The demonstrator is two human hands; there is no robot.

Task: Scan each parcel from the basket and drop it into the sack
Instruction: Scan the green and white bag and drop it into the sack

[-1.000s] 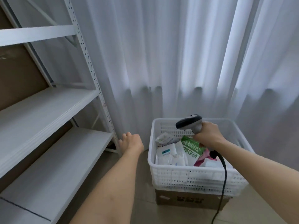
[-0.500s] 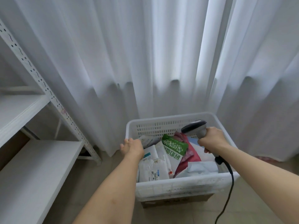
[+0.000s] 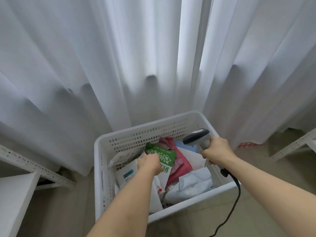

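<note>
Lower centre of the frame: white perforated plastic basket on the floor, its far wall close against the white curtain that fills the upper frame. Basket holds a loose pile of parcels. Green printed parcel lies near the top of the pile, centre of the basket; pink-red parcel is just right of it and partly under it; blue parcel shows behind, near the far wall; white crumpled bag is at the lower right of the basket; white parcel with a teal label is at the left side. Left hand reaches into the basket from the lower centre, back of the hand up, fingers curled at the left edge of the green parcel and touching it; a closed grip on it cannot be confirmed, the fingertips being hidden. Right hand is over the right side of the basket, fingers wrapped around the handle of a grey-and-white barcode scanner, scanner head pointing left above the parcels. Black cable runs from the handle base down over the basket's right rim toward the bottom edge. White metal shelving at lower left; another white rack at right edge. Sack not in view.
</note>
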